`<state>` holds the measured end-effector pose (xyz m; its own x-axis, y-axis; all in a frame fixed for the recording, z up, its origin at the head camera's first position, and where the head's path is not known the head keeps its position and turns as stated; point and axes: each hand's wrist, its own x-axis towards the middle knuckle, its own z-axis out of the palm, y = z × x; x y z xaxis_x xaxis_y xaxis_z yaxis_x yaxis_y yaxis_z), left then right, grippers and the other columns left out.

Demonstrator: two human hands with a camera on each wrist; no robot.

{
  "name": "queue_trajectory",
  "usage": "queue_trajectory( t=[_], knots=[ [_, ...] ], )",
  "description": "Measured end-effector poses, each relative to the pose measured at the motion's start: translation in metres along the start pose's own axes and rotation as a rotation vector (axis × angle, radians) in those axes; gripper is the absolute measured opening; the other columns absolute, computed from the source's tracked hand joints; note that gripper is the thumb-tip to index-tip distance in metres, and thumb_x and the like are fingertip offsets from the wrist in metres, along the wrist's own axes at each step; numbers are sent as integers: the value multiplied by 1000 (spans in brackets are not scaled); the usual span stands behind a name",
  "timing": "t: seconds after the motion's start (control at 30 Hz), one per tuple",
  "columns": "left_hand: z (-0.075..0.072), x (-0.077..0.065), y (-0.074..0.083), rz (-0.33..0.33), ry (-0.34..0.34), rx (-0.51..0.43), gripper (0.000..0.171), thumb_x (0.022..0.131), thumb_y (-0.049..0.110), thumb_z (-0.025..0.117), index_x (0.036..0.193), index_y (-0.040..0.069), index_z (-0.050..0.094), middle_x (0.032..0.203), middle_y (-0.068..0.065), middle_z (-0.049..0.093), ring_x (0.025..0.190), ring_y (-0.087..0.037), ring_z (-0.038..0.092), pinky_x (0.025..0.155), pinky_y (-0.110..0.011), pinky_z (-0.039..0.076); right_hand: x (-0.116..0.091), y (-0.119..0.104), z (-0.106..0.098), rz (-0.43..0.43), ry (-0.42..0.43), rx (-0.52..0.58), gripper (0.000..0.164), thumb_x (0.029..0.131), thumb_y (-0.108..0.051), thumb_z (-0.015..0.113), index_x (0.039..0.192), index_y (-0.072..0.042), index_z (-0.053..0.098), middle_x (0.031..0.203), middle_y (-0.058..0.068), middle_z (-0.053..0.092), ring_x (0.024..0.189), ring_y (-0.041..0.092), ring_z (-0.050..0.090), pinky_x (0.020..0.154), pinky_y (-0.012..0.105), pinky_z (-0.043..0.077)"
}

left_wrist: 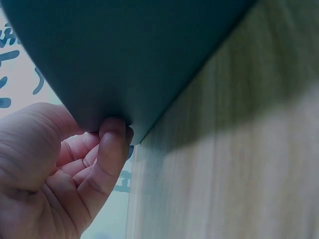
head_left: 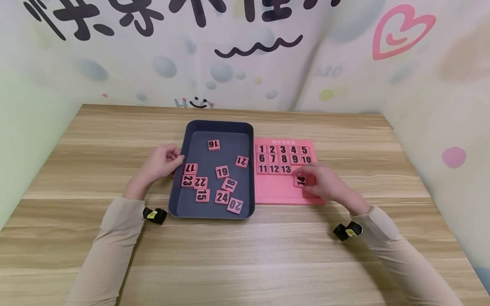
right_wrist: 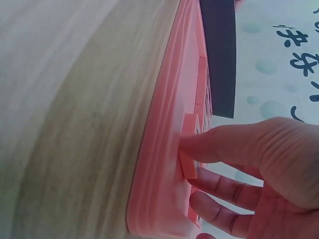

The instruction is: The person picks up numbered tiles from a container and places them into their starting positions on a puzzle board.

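My left hand (head_left: 162,161) holds the left rim of a dark blue tray (head_left: 199,151); in the left wrist view its curled fingers (left_wrist: 110,149) meet the tray wall (left_wrist: 124,74). Several pink number tiles lie scattered in the tray, turned various ways, such as tile 16 (head_left: 213,145) and tile 24 (head_left: 222,197). Against the tray's right side lies a pink number puzzle board (head_left: 273,191), with tiles 1 to 13 in rows. Over its right part my right hand (head_left: 326,182) pinches tile 14 (head_left: 300,181), which is turned sideways, just below the third row.
The wooden table (head_left: 252,259) carries both tray and board. A printed wall sheet (head_left: 245,76) rises behind the table's far edge, with more wall at both sides. Small black devices sit at the left wrist (head_left: 155,215) and right wrist (head_left: 347,230).
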<state>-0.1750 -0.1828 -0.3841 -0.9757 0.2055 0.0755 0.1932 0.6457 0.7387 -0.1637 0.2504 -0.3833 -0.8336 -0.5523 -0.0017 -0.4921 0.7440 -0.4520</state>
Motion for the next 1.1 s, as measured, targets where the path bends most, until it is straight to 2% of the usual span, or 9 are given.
queue_trajectory(
  t=[0.07, 0.27, 0.4, 0.7, 0.93, 1.1],
  knots=[
    [0, 0, 0, 3, 0, -1, 11, 88, 3, 57, 79, -4, 55, 69, -11, 57, 51, -8, 47, 45, -20, 40, 0, 0, 0, 18, -7, -4, 41, 70, 2, 76, 109, -7, 67, 100, 9, 62, 81, 21, 50, 71, 35, 42],
    [-1, 0, -1, 8, -5, -11, 12, 88, 4, 57, 80, -4, 54, 69, -12, 57, 51, -8, 47, 45, -19, 39, 3, 0, 1, 80, 19, -20, 30, 71, -14, 81, 95, -5, 67, 77, 2, 59, 71, 17, 50, 65, 31, 42],
    [0, -1, -2, 1, -2, 2, 11, 88, 2, 56, 79, -4, 55, 69, -12, 58, 51, -10, 48, 45, -20, 40, 7, 0, 2, 110, 49, -2, 29, 72, -20, 81, 89, -3, 66, 72, 2, 58, 67, 16, 50, 62, 30, 43],
    [1, -1, -2, -1, -2, 2, 11, 88, 2, 56, 79, -4, 55, 69, -12, 58, 52, -12, 49, 45, -21, 41, 17, 1, 6, 166, 100, 37, 31, 75, -15, 79, 92, 5, 64, 77, 10, 64, 68, 19, 59, 64, 33, 51],
    [0, -1, 0, 12, 0, -16, 11, 88, 3, 57, 80, -5, 56, 69, -13, 59, 51, -9, 48, 44, -19, 40, 21, 1, 5, 201, 127, 91, 29, 77, -4, 75, 95, 6, 55, 80, 16, 63, 71, 25, 61, 65, 35, 53],
    [0, -1, 0, 11, 0, -13, 11, 88, 2, 57, 80, -5, 56, 70, -13, 59, 52, -8, 48, 45, -19, 40, 22, 1, 2, 222, 117, 113, 29, 77, -3, 75, 95, 5, 53, 82, 18, 62, 75, 27, 61, 68, 37, 54]
  ],
)
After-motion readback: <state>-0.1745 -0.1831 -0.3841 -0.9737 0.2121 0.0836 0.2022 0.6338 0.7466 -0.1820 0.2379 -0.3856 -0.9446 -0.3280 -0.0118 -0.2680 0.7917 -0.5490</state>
